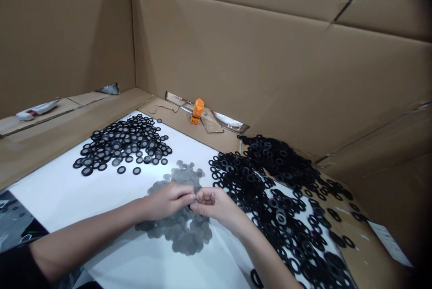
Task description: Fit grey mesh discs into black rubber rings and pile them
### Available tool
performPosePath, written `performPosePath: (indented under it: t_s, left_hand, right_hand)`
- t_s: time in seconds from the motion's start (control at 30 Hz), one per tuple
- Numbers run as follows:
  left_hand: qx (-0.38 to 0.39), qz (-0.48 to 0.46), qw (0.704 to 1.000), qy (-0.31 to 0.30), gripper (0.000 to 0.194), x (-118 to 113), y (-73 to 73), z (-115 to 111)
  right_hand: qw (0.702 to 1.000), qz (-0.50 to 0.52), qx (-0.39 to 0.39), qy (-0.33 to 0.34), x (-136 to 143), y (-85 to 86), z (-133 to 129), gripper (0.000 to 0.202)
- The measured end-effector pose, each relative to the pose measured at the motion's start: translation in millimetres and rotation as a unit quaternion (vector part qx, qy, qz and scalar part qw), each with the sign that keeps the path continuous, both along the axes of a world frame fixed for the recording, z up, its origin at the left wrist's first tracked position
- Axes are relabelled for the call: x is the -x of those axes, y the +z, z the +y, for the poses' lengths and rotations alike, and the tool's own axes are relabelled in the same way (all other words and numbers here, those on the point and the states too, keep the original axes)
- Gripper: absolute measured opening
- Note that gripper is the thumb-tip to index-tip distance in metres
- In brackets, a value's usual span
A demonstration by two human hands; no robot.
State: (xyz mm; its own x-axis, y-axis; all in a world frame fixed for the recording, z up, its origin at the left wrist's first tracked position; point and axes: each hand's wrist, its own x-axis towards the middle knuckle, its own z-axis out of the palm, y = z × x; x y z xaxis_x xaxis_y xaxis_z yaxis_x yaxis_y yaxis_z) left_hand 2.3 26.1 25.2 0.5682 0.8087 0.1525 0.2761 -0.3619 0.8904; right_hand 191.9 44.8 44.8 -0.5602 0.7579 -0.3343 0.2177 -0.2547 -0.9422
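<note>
My left hand (170, 200) is closed, thumb and forefinger pinched at the tips over a pile of thin grey discs (185, 235) on the white board. My right hand (214, 204) meets it there, its fingers curled and its thumb tip near the left fingertips. A small dark bit shows between the hands; the fingers mostly hide what they hold. Black rings (236, 176) lie heaped to the right. At the back left of the board is a heap of black rings with grey centres (124, 140).
Cardboard walls (253, 55) enclose the back and sides. An orange object (197, 110) stands on the cardboard behind the white board (111, 203). A white and red tool (37, 110) lies at far left, and a white paper strip (389, 243) at right.
</note>
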Motion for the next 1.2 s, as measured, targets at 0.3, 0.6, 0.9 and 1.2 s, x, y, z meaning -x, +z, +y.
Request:
performPosePath:
  t_s: [0.3, 0.6, 0.9, 1.2]
  left_hand:
    - [0.006, -0.01, 0.999, 0.047, 0.034, -1.6, -2.2, -1.9]
    - [0.015, -0.095, 0.992, 0.078, 0.04, -7.7, -10.9, -8.1]
    - [-0.083, -0.049, 0.99, 0.103, 0.039, 0.1, -14.3, -7.1]
    - [-0.147, 0.0, 0.983, 0.107, 0.04, 7.9, -9.6, -1.6]
  right_hand:
    - [0.994, 0.031, -0.005, -0.109, 7.5, 4.6, -6.5, 0.027]
    - [0.958, 0.163, 0.09, -0.219, 19.4, -2.6, -22.8, 0.021]
    - [0.954, 0.156, 0.095, -0.239, 23.6, -3.9, -27.4, 0.024]
    - [0.975, 0.108, 0.059, -0.184, 21.8, -9.3, -23.5, 0.026]
